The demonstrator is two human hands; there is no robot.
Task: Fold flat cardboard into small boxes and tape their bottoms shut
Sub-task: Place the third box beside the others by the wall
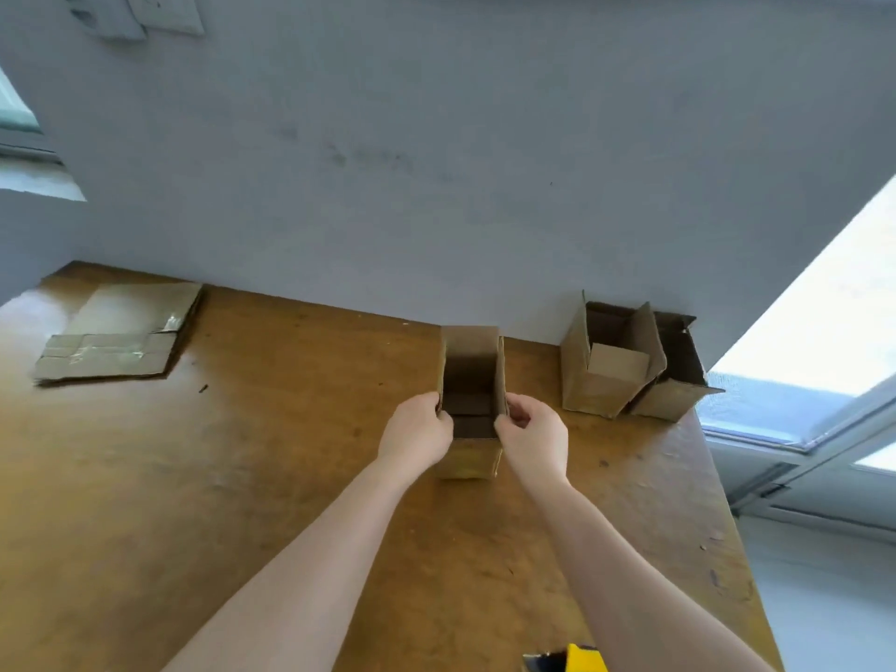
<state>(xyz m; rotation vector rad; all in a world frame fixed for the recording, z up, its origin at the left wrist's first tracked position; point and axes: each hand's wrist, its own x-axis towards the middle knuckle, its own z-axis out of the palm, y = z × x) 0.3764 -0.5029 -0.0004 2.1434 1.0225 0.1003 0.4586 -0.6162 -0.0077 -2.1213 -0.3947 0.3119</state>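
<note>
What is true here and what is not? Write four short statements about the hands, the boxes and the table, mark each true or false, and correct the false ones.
1. The left hand and the right hand grip the held box on opposite sides. True.
2. The held box is closed on top. False: it is open, and its inside shows.
3. The flat cardboard lies on the right of the table. False: it lies at the far left corner.
4. A second box and a third box stand side by side near the wall, right of the held box. True.
</note>
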